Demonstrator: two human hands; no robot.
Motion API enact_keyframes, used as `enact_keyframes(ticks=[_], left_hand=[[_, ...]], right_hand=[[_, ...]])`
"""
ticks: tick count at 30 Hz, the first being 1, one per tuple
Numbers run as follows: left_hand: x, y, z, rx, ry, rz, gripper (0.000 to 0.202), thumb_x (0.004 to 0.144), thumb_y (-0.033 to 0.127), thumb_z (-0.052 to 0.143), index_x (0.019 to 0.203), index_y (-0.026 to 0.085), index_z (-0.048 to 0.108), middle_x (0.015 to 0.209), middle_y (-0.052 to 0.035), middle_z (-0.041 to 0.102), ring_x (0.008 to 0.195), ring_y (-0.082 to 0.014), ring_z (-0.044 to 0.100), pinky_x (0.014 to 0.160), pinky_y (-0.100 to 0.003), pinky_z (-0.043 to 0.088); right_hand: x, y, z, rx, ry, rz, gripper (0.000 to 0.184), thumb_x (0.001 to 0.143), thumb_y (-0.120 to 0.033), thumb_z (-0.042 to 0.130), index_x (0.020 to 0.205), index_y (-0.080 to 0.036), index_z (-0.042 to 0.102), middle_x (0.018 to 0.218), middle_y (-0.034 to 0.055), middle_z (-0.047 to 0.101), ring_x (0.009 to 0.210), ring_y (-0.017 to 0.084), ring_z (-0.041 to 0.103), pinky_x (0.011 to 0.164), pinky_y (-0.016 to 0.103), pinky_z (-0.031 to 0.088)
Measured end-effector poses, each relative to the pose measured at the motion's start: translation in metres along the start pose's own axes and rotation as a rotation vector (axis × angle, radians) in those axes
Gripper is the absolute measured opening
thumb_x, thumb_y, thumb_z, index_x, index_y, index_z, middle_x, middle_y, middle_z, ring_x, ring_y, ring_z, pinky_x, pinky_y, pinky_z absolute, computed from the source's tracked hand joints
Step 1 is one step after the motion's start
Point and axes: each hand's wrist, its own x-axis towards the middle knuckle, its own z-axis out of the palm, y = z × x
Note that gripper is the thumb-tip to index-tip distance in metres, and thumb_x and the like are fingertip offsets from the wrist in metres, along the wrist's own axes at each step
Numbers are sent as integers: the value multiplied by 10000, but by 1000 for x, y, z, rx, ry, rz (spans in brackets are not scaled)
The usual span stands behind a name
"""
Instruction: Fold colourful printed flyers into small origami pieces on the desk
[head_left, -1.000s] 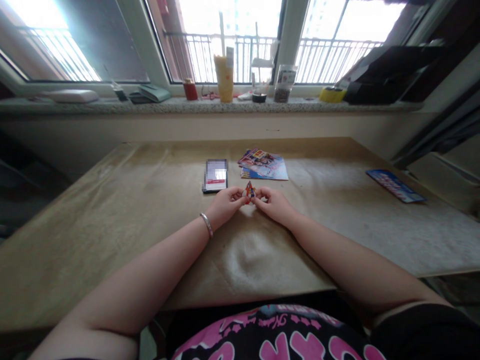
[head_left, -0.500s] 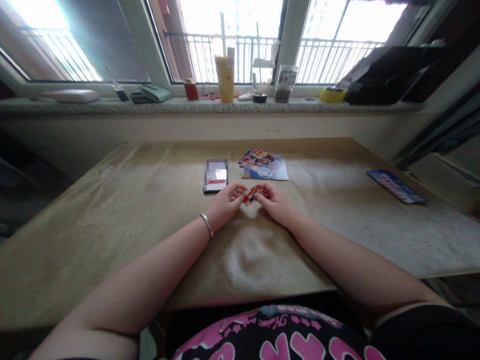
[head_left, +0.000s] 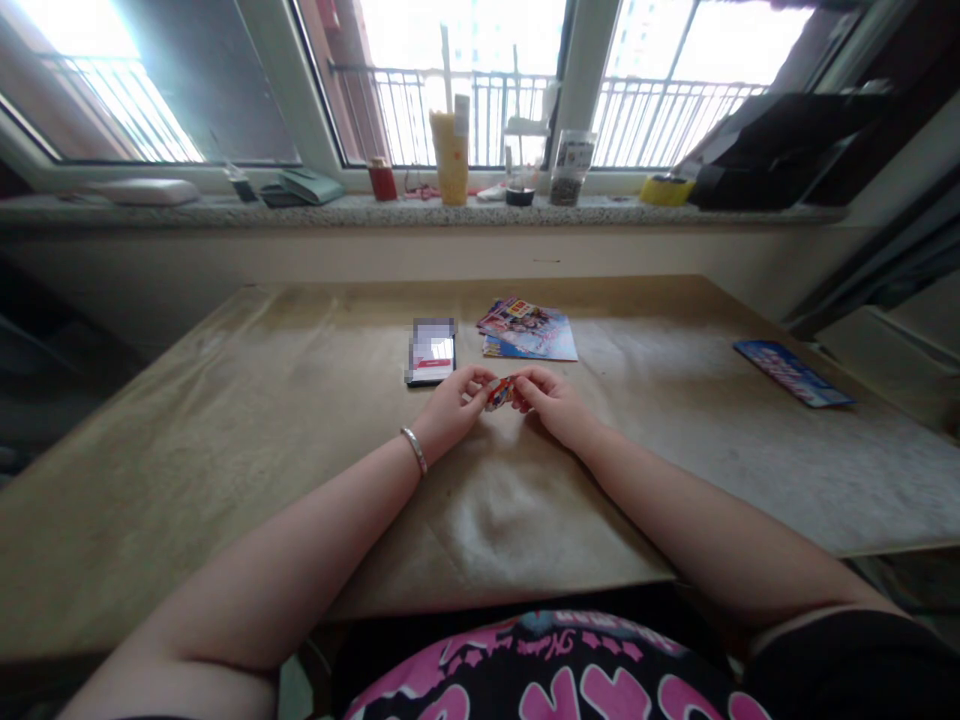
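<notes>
Between my two hands is a small colourful folded piece of paper (head_left: pixel 499 393), red, white and dark in patches. My left hand (head_left: pixel 459 398), with a silver bangle at the wrist, pinches its left side. The fingers of my right hand (head_left: pixel 551 402) are closed on its right side. Both hands are just above the table, close together; the paper's exact shape is partly hidden by the fingers. Just beyond my left hand lies a phone or small tablet (head_left: pixel 433 352) with a lit screen. Behind my right hand is a small stack of printed colourful sheets (head_left: pixel 551 335).
A blue printed packet or booklet (head_left: pixel 793 374) lies at the right of the cloth-covered table (head_left: pixel 285 430). On the windowsill (head_left: pixel 337 212) stand a yellow cup (head_left: pixel 450 160), a red jar (head_left: pixel 382 180), a clear container (head_left: pixel 574 170) and a black object (head_left: pixel 772 160).
My right hand has shifted its fingers over the paper, with the thumb now nearer its middle. The paper has turned slightly and looks more crumpled or folded. Other things stay put.
</notes>
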Motion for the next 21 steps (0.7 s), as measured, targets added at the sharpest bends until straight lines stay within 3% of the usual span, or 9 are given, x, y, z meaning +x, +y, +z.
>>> enact_keyframes(ticks=[4,11,18,21], left_hand=[[1,-3,0,27,-6,27,121,816,244,547,902,160,565,751,-19,617,633,-112,581,534,-195,436],[2,-7,4,10,84,46,165,757,223,613,864,165,502,740,7,542,595,-91,551,508,-182,424],[4,-9,3,-56,127,24,208,727,283,641,812,165,491,788,-15,553,736,-141,585,640,-252,498],[3,-7,1,-63,55,39,175,765,307,600,820,154,536,824,-40,594,778,-155,604,703,-277,502]], right_hand=[[0,0,2,15,15,25,332,720,-506,611,802,-189,561,632,-27,591,552,94,523,545,238,406],[-3,-1,5,-3,24,72,287,666,-423,692,743,-186,551,662,-12,633,581,98,555,563,234,431],[-2,2,5,-17,87,65,324,658,-465,694,717,-174,563,693,9,644,620,112,570,584,245,458],[-3,-1,5,-45,107,76,353,651,-499,690,703,-172,568,686,8,634,605,107,551,538,224,428]])
